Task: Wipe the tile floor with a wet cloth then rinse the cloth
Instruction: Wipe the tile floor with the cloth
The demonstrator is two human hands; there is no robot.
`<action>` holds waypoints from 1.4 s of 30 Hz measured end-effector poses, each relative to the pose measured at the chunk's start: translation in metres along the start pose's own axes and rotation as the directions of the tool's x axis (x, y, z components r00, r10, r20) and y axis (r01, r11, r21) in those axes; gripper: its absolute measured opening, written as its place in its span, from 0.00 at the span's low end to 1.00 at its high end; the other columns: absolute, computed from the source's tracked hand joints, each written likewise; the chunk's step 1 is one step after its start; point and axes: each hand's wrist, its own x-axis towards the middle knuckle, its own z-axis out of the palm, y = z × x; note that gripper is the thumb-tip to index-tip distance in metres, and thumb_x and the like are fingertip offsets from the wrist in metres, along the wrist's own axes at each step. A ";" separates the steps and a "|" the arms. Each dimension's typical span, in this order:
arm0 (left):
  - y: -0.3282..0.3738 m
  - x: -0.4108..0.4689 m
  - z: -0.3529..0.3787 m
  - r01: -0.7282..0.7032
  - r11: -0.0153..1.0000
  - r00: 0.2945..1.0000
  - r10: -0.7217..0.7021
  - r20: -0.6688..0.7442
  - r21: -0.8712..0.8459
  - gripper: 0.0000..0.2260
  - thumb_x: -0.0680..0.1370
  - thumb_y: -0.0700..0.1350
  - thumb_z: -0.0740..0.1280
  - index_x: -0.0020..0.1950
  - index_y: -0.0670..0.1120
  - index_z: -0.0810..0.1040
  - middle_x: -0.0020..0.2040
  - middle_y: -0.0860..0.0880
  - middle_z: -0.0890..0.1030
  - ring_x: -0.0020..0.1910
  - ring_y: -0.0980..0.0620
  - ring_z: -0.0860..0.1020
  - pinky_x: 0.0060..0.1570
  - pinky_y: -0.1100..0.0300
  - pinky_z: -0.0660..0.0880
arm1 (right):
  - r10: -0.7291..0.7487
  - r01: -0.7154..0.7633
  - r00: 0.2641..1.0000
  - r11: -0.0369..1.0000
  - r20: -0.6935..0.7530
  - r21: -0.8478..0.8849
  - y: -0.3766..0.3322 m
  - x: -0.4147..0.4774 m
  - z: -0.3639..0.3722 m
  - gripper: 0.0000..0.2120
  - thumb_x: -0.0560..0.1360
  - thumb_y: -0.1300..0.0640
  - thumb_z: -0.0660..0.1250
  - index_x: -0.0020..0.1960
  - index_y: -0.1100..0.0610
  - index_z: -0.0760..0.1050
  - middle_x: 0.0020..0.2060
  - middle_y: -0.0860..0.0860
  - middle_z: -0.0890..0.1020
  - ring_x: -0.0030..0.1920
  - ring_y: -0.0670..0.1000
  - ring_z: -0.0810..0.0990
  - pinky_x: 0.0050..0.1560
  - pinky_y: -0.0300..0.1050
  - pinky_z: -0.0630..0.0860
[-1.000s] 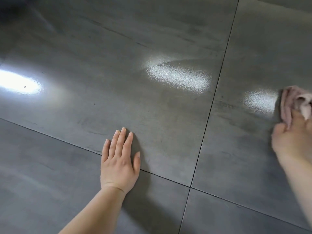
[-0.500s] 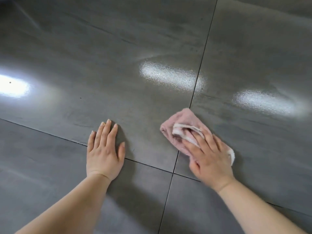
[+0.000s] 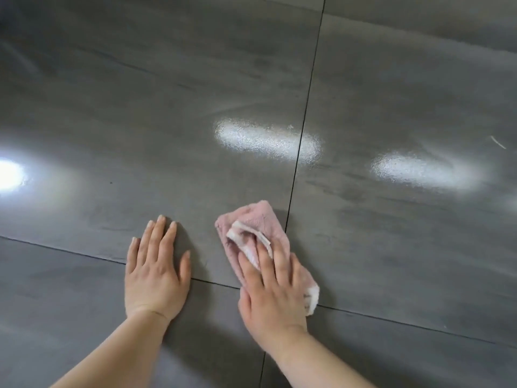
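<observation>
right hand (image 3: 272, 292) slid cloth (image 3: 251, 222) leftward toward left hand (image 3: 155, 273).

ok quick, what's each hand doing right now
left hand: open, flat on the tile floor, holding nothing
right hand: open, straight fingers pressing the pink cloth onto the floor

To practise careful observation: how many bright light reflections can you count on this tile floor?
3. One reflection sits at the left edge, a second lies across the vertical grout line, and a third is further right. More may lie outside the view.
</observation>
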 end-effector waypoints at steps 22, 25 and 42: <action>-0.004 0.007 0.001 -0.031 0.998 0.999 0.032 -0.009 0.057 0.23 0.71 0.50 0.53 0.64 0.43 0.65 0.65 0.39 0.74 0.66 0.49 0.60 0.68 0.62 0.43 | -0.275 0.283 0.951 0.958 0.144 -0.038 0.028 0.157 -0.030 0.25 0.62 0.51 0.53 0.53 0.52 0.80 0.54 0.56 0.83 0.59 0.60 0.78 0.49 0.64 0.76; -0.004 0.007 0.000 -0.033 0.999 0.999 0.034 -0.001 0.041 0.23 0.71 0.49 0.53 0.64 0.42 0.65 0.65 0.39 0.74 0.66 0.48 0.60 0.69 0.62 0.42 | -0.190 0.201 0.974 0.976 0.127 -0.082 0.106 0.139 -0.041 0.30 0.65 0.47 0.51 0.63 0.54 0.73 0.62 0.60 0.77 0.66 0.63 0.71 0.59 0.65 0.70; 0.020 0.008 -0.060 -0.088 0.966 0.923 -0.014 0.386 0.245 0.24 0.79 0.55 0.49 0.73 0.46 0.55 0.76 0.48 0.54 0.74 0.50 0.54 0.71 0.57 0.52 | -0.127 0.120 0.936 0.992 0.329 0.042 0.077 0.003 -0.099 0.15 0.66 0.62 0.71 0.52 0.53 0.79 0.57 0.48 0.79 0.59 0.53 0.72 0.46 0.42 0.76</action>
